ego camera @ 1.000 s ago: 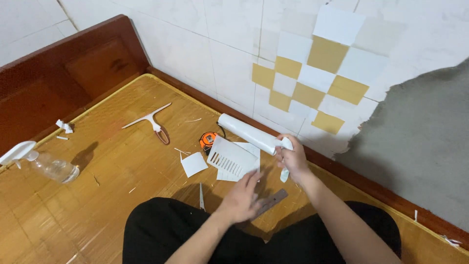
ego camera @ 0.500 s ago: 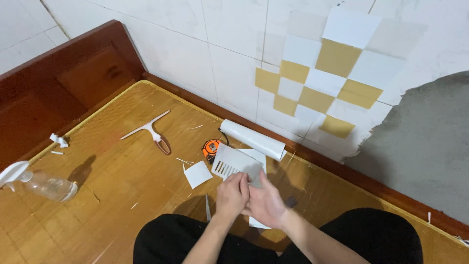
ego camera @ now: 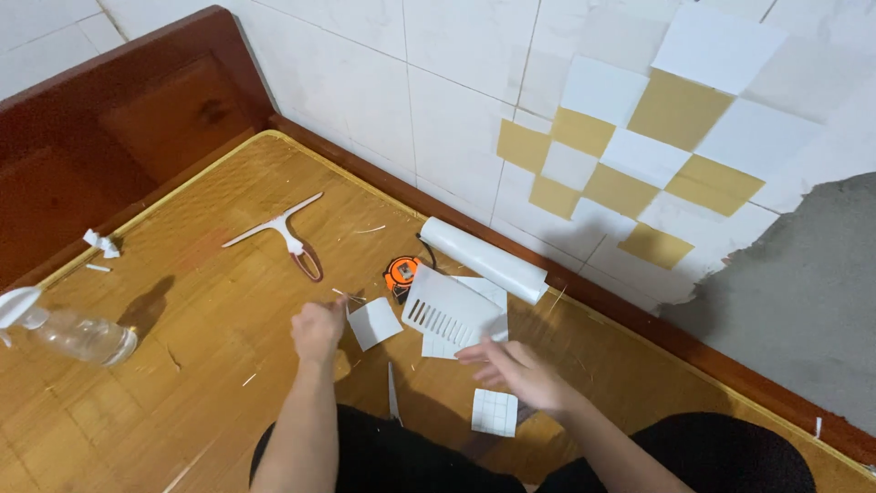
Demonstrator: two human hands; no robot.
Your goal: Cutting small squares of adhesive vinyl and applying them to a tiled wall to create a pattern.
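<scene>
Risk: displaced cut squares on the mat

Left hand (ego camera: pixel 318 329) curled closed, beside a loose white square (ego camera: pixel 374 322); right hand (ego camera: pixel 516 370) spread above the gridded square (ego camera: pixel 495 411) near the mat's (ego camera: pixel 182 274) near edge. A careless sweep could scatter both.

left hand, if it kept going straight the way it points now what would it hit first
The left hand is a loose fist aimed up and away toward the wall. Straight on, it would likely first meet the thin slivers by its knuckles, then the orange tape measure. The small white square lies just to its right. Depth is unclear.
</scene>
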